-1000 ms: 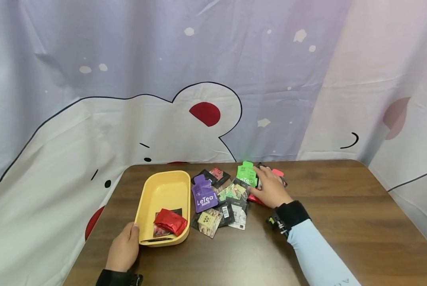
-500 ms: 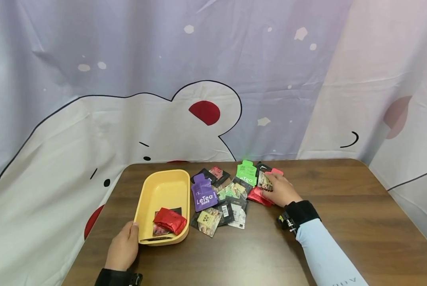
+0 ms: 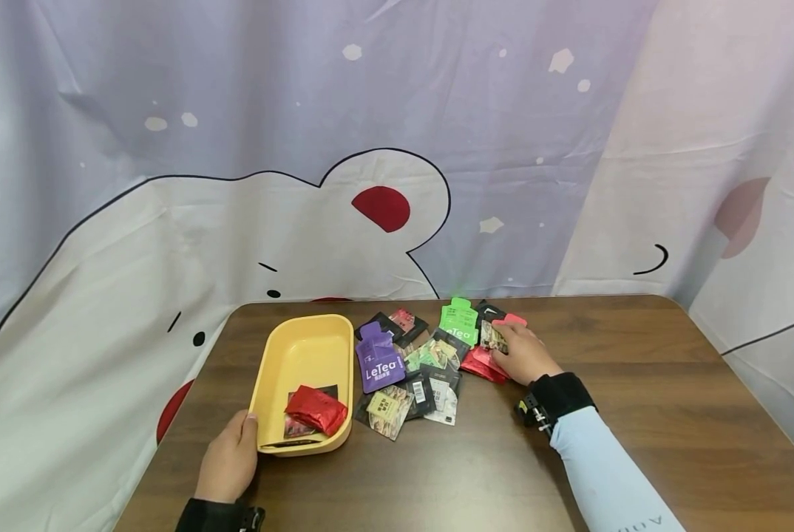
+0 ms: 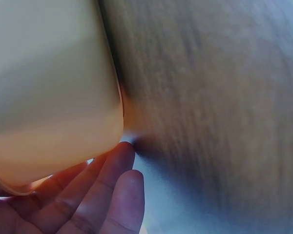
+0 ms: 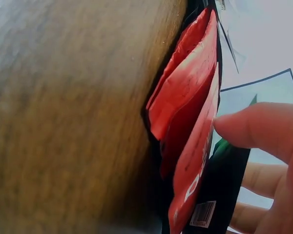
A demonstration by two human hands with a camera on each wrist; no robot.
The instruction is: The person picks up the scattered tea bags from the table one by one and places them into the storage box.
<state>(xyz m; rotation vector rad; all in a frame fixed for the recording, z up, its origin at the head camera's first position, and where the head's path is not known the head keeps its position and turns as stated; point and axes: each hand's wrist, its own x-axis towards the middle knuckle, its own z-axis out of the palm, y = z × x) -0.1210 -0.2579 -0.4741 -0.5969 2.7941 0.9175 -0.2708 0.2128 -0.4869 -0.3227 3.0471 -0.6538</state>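
Note:
A yellow tray (image 3: 306, 341) stands left of centre in the head view, holding a shiny red packet (image 3: 316, 411) and a dark sachet partly under it. My left hand (image 3: 228, 457) grips its near-left corner; in the left wrist view the fingers (image 4: 107, 183) lie against the outer wall. At the pile's right end, my right hand (image 3: 523, 355) has its thumb and fingers spread around a picture-printed sachet (image 3: 492, 337). In the right wrist view the thumb meets the edge of a red packet (image 5: 198, 146). A black sachet (image 5: 224, 190) hides the other fingertips.
A purple pouch (image 3: 379, 360), a green pouch (image 3: 459, 324) and several black, patterned sachets (image 3: 389, 411) lie overlapped between tray and right hand. The wooden table (image 3: 610, 355) ends at a patterned curtain (image 3: 503, 148) behind.
My right hand has shifted right and slightly nearer, off the green pouch, uncovering the picture-printed sachet and more of the red packet. Over the last half second it barely moves. Left hand and tray stay put.

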